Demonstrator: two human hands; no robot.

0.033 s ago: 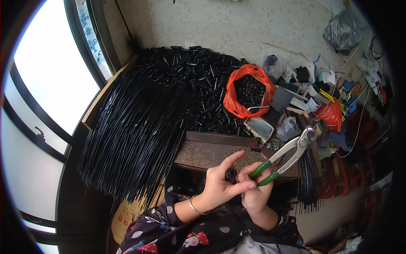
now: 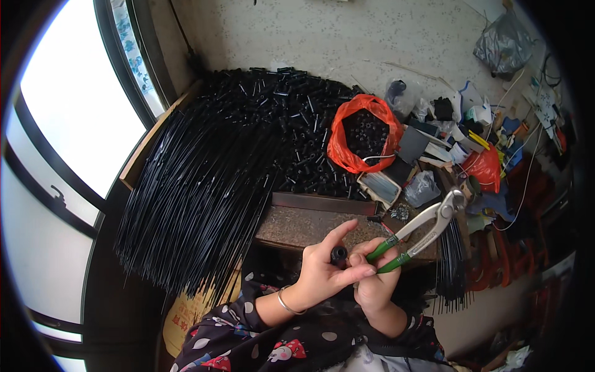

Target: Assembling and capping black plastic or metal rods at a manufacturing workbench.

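My left hand (image 2: pixel 325 270) is curled around a small black round part (image 2: pixel 338 254) with a hole in its end; the index finger points outward and the thumb reaches over to my right hand. Green-handled metal pincers (image 2: pixel 427 230) are gripped in my right hand (image 2: pixel 376 280), their jaws tilted up to the right and the handles apart. The two hands meet above the front edge of the workbench (image 2: pixel 310 227). Whatever else the right fingertips may pinch is hidden.
Long thin black rods (image 2: pixel 186 204) hang over the bench's left front. Behind them lies a heap of short black tubular parts (image 2: pixel 279 105). A red plastic bag (image 2: pixel 338 149) holds more small black pieces. Clutter (image 2: pixel 452 133) fills the right side, and another rod bundle (image 2: pixel 452 260) hangs there.
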